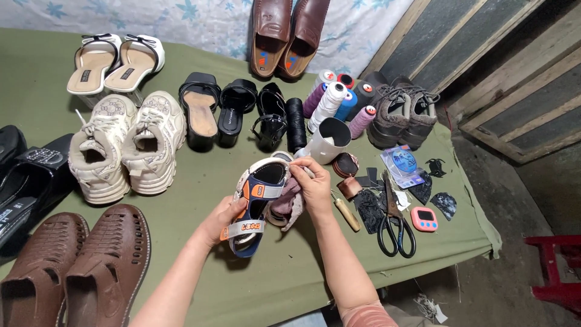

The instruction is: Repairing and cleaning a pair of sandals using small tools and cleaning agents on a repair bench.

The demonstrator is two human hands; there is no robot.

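Observation:
My left hand (221,220) grips a small child's sandal (256,203), navy with orange and grey straps, from below at its left side. My right hand (315,184) presses a crumpled pinkish-grey cloth (285,203) against the sandal's right edge, fingers curled over the cloth near the heel. Both hands hover just above the olive-green mat (200,175). A white plastic cup (330,139) lies tipped right behind my right hand.
Black scissors (396,227), a wooden-handled awl (348,213), a pink timer (424,218) and black patches lie right of my hands. Thread spools (330,103) stand behind. White sneakers (124,145), brown sandals (72,266), black slippers and heels fill the left. A red stool (560,272) stands at the right.

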